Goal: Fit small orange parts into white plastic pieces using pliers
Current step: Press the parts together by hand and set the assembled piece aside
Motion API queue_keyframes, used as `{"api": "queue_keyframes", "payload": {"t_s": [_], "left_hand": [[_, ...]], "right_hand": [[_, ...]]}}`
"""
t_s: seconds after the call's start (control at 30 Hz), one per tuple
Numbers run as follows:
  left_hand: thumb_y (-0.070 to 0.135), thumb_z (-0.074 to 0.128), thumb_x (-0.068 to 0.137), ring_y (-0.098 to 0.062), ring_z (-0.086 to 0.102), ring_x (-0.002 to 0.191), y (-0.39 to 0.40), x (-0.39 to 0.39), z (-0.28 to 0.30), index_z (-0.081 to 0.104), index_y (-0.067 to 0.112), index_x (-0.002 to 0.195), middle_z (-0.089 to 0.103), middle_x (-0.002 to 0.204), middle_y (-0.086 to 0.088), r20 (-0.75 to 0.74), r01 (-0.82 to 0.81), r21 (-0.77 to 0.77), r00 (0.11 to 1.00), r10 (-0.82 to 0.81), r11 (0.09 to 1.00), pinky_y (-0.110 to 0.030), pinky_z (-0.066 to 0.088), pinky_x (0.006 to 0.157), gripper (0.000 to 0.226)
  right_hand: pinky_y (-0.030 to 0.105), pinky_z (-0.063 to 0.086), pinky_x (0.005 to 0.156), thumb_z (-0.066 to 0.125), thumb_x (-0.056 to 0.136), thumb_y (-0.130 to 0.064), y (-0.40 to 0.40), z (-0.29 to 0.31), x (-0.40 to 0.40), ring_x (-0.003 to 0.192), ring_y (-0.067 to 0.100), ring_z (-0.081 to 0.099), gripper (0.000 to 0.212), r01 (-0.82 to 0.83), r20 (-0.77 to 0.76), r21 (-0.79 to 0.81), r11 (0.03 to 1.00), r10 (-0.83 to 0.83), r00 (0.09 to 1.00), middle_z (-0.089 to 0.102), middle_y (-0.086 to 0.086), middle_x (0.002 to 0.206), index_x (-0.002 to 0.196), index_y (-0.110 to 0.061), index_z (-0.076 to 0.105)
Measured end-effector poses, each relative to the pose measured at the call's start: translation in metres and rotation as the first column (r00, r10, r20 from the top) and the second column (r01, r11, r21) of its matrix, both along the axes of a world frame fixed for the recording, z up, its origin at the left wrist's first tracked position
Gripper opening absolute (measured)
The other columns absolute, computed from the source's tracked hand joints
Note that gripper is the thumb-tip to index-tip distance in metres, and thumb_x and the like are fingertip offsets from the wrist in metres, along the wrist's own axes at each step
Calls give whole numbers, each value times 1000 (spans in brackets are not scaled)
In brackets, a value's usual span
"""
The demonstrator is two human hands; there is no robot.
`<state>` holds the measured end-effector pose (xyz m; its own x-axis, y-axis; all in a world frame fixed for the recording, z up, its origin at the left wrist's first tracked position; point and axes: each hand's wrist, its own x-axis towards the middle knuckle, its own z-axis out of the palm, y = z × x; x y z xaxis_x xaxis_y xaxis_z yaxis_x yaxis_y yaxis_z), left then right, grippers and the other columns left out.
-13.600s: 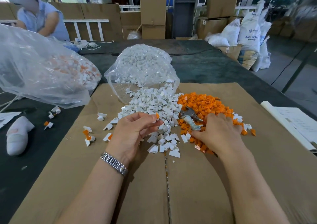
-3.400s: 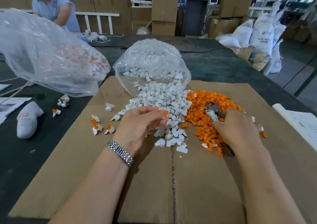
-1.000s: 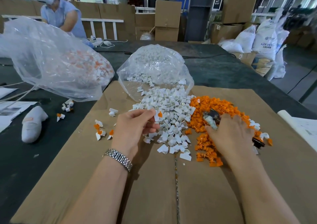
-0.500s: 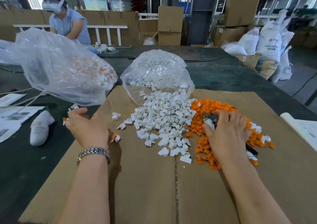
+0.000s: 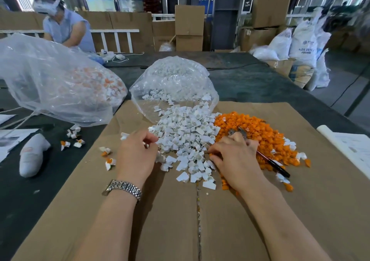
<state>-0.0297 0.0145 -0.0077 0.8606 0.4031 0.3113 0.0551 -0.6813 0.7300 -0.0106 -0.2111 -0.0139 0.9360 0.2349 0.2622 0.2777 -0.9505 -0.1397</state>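
A heap of white plastic pieces (image 5: 186, 132) spills from a clear bag onto the cardboard sheet (image 5: 180, 220). Right of it lies a heap of small orange parts (image 5: 258, 132). My left hand (image 5: 138, 156) is at the white heap's left edge, and its curled fingertips pinch a white piece. My right hand (image 5: 236, 158) grips the pliers (image 5: 239, 131). The metal jaws stick out past the knuckles and a black handle trails to the right. Its thumb and forefinger reach down where the two heaps meet.
The clear bag of white pieces (image 5: 174, 80) lies at the sheet's far edge. A larger clear bag (image 5: 60, 84) holding white-and-orange pieces sits left. A few such pieces (image 5: 109, 160) lie left of my hand. There is a white glove (image 5: 32, 154) far left, papers (image 5: 352, 146) right, and a person (image 5: 66, 28) back left.
My left hand has come back from the cardboard's left edge to the white heap. My right hand, still with the pliers, has shifted left to where the heaps meet.
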Motion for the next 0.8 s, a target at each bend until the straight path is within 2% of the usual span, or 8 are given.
{"api": "queue_keyframes", "payload": {"t_s": [0.07, 0.17, 0.23, 0.33, 0.5, 0.63, 0.8], "left_hand": [[13, 67, 92, -9, 59, 85, -1, -1, 1, 69, 28, 87, 64, 93, 15, -23, 45, 37, 999, -44, 998, -28, 47, 69, 16], [21, 70, 88, -5, 56, 78, -4, -4, 1, 65, 32, 83, 62, 89, 14, -42, 121, 82, 992, -118, 989, -27, 48, 64, 13], [29, 71, 87, -5, 56, 75, -3, -5, 2, 59, 32, 83, 60, 86, 12, -110, 131, 139, 987, -116, 982, -29, 49, 63, 13], [42, 72, 86, -5, 55, 75, -1, -6, 1, 56, 32, 87, 59, 83, 13, -238, 157, 238, 966, -100, 958, -29, 47, 59, 19], [39, 72, 89, 1, 55, 78, -7, -8, 2, 68, 36, 94, 61, 87, 15, -250, 289, 210, 939, -235, 934, -19, 42, 61, 7], [47, 77, 84, -1, 57, 79, -13, -12, 5, 67, 36, 89, 62, 88, 14, -229, 360, 145, 918, -323, 922, -19, 41, 63, 16], [36, 79, 85, -2, 56, 83, -9, -11, 6, 72, 34, 85, 62, 96, 11, -273, 373, 124, 904, -330, 919, -13, 38, 64, 8]], "right_hand": [[38, 20, 88, 55, 99, -42, 0, -1, 0, 118, 15, 37, 18, 8, 37, 14, 1000, -9, 999, 61, -16, 115, 112, -36, 65], [35, 20, 84, 55, 99, -36, -3, 0, -1, 107, 16, 46, 9, 27, 137, 141, 990, -47, 989, 62, -13, 99, 102, -30, 61], [35, 23, 85, 57, 99, -32, -4, 1, -2, 100, 16, 51, 5, 37, 170, 200, 979, -72, 983, 62, -12, 92, 101, -29, 60], [37, 26, 89, 57, 99, -33, -4, 1, -1, 97, 14, 52, 4, 44, 164, 202, 978, -78, 983, 62, -13, 91, 101, -30, 59], [34, 21, 83, 58, 98, -32, -3, 2, -2, 94, 13, 50, 3, 17, 176, 204, 979, -54, 983, 61, -13, 91, 99, -29, 58], [33, 19, 81, 60, 97, -31, -3, 3, -3, 91, 14, 50, 5, 11, 188, 214, 977, -53, 981, 60, -12, 88, 96, -28, 57], [38, 27, 92, 62, 98, -34, -3, 4, -3, 96, 14, 53, 7, -22, 176, 243, 970, -21, 984, 60, -13, 92, 102, -28, 63]]}}
